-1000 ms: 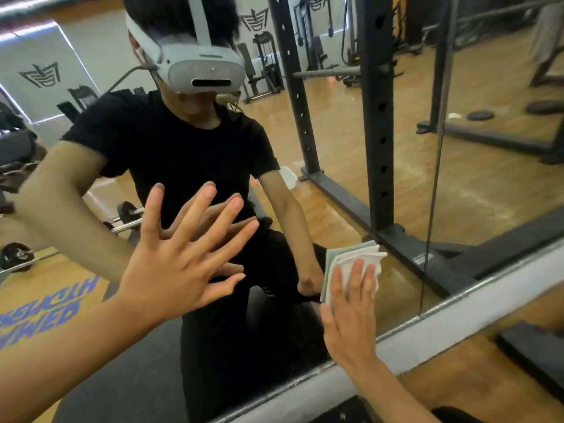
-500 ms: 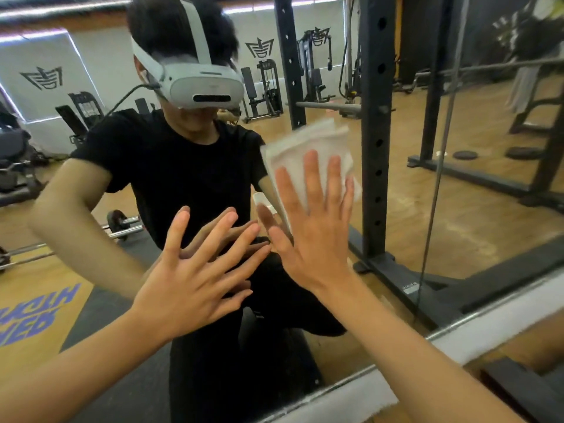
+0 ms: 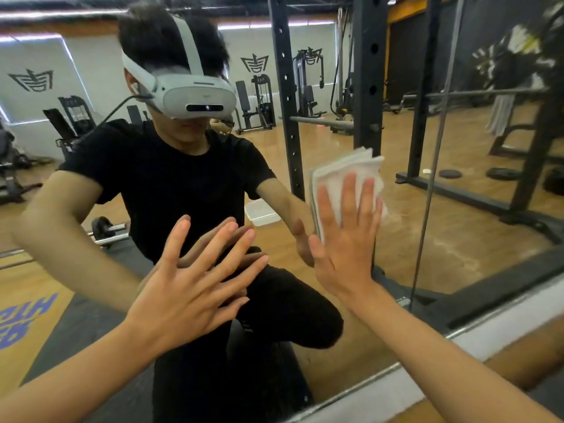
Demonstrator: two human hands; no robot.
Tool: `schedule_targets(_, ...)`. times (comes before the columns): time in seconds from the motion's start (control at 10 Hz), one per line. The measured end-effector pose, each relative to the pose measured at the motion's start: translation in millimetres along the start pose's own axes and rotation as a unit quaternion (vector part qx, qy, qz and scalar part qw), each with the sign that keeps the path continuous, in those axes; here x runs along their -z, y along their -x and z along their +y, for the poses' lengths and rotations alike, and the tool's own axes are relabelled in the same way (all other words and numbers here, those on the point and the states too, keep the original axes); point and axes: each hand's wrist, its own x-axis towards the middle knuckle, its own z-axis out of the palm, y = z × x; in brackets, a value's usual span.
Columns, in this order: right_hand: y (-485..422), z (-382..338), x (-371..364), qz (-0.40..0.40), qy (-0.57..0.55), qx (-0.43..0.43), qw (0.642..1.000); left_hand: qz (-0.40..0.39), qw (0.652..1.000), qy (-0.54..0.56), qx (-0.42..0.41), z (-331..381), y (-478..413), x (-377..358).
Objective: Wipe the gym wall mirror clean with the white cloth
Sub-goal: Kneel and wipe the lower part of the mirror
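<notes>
The white cloth (image 3: 348, 175), folded into a thick pad, lies flat against the mirror (image 3: 476, 239) at about mid-height, just over the reflection of a dark rack upright (image 3: 367, 87). The right hand (image 3: 345, 239) presses it to the glass with straight fingers held close together and the thumb out to the left; nothing is pinched.

A second ago the pad sat low, close to the mirror's bottom edge (image 3: 503, 319). It then swept up and inward, and now it has slid a little to the right again. That reads as wide zigzag strokes, so the wiping is well under way on this lower-middle patch (how clean the glass is cannot be judged from here).

The left hand (image 3: 189, 288) has stayed where it was, fingers spread wide and tips on the glass, apparently as a brace. It lies near the cloth's left side, so a long stroke that way would soon meet it and could leave fresh fingerprints.

To the right there is open glass up to a thin vertical line (image 3: 427, 209), probably a joint between panels, and more beyond it. Above the cloth the mirror runs on out of view; below, the pale bottom edge marks the limit.
</notes>
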Motion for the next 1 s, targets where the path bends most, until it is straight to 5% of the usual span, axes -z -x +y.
schedule_targets(0.2, -44, -11, 6, 0.049, 0.017, 0.043, 0.998, 0.014, 0.999, -0.029, 0.009, -1, -4, 6)
schedule_targets(0.4, 123, 49, -20, -0.079, 0.018, -0.046, 0.996, 0.012, 0.995, -0.097, 0.0, -10, 3, -3)
schedule_targets(0.5, 115, 58, -11, -0.09, 0.026, -0.047, 0.994, 0.004, 0.994, -0.106, -0.014, -10, 4, -5)
schedule_targets(0.8, -90, -7, 32, 0.033, 0.039, 0.025, 0.998, -0.002, 0.989, -0.145, -0.012, -10, 3, 8)
schedule_targets(1.0, -47, 28, 25, 0.052, -0.012, -0.157, 0.986, -0.009, 0.994, -0.112, -0.017, -14, 8, -7)
